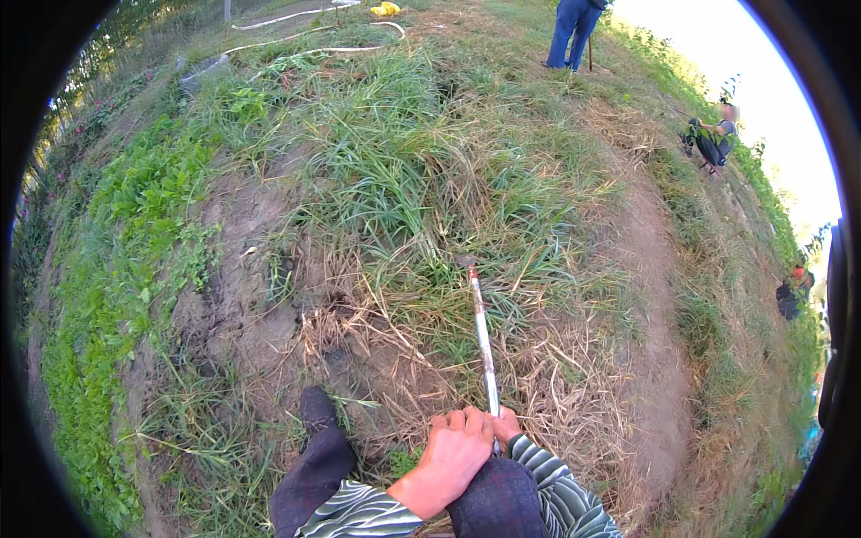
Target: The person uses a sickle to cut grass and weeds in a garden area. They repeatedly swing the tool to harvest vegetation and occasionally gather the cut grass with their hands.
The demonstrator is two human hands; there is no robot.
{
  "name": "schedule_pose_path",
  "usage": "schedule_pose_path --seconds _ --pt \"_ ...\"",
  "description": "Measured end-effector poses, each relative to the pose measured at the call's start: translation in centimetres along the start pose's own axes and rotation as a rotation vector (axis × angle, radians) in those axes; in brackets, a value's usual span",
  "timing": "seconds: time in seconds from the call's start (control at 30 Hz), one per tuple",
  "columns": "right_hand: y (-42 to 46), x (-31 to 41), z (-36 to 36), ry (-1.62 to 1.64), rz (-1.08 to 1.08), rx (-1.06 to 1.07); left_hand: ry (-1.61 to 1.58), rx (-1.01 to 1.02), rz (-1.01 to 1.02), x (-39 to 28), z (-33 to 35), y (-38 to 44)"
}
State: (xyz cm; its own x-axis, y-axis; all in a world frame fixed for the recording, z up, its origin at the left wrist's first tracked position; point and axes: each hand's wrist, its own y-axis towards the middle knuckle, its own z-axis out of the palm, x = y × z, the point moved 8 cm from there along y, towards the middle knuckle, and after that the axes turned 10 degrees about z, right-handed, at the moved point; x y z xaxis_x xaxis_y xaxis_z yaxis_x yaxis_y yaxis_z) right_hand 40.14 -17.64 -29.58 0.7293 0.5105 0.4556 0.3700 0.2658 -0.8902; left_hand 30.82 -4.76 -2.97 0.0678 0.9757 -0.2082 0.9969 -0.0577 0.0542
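Note:
A long-handled tool with a pale metal shaft [484, 343] reaches out from my knee to the grass. Its small head [465, 261], reddish near the joint, rests among green blades, which partly hide it. Around the shaft's near end my right hand [506, 425] is closed, partly covered by the other hand. My left hand [456, 449] lies over my knee, with its fingers curled against the right hand and the shaft; whether it grips the shaft is hidden. Tufts of long grass [383, 168] stand beyond the tool head.
Dry straw [565, 383] lies beside my right knee. A dirt path [656, 336] runs along the right. Leafy green plants [155, 181] grow at left. A person in blue trousers [572, 30] stands ahead; another person [713, 138] sits at right. A pale hose [336, 49] lies far ahead.

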Motion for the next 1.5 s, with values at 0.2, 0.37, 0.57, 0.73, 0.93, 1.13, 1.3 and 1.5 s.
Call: schedule_pose_path --seconds 0.2,0.37,0.57,0.73,0.93,1.13,1.3,1.5 --pt "0.2 5.2 1.5 0.144 -0.153 -0.055 -0.072 -0.029 0.008 0.0 0.2 -0.8" --pt "-2.0 13.3 0.4 0.355 -0.31 -0.104 -0.405 -0.049 0.021 0.2 -1.3 -0.8" --pt "-0.2 13.6 2.1 0.442 -0.312 -0.024 -0.764 -0.116 0.016 -0.4 -1.2 -0.6" --pt "-1.9 1.9 -1.3 -0.139 -0.261 -0.079 -0.774 -0.165 -0.003 0.5 -2.1 -0.4" --pt "0.8 1.3 -3.7 -0.079 -0.273 -0.025 -0.7 -0.092 -0.006 -0.2 -1.0 0.1" --pt "3.8 -1.0 -2.6 -0.132 -0.427 -0.06 -0.716 -0.196 0.049 -0.8 -1.1 0.0" --pt "3.2 -1.0 -1.4 -0.122 -0.384 -0.046 -0.732 -0.129 -0.013 -0.7 -1.1 0.3" --pt "3.0 -2.2 -0.7 -0.147 -0.367 -0.043 -0.678 -0.146 0.028 -0.8 -0.3 0.4"
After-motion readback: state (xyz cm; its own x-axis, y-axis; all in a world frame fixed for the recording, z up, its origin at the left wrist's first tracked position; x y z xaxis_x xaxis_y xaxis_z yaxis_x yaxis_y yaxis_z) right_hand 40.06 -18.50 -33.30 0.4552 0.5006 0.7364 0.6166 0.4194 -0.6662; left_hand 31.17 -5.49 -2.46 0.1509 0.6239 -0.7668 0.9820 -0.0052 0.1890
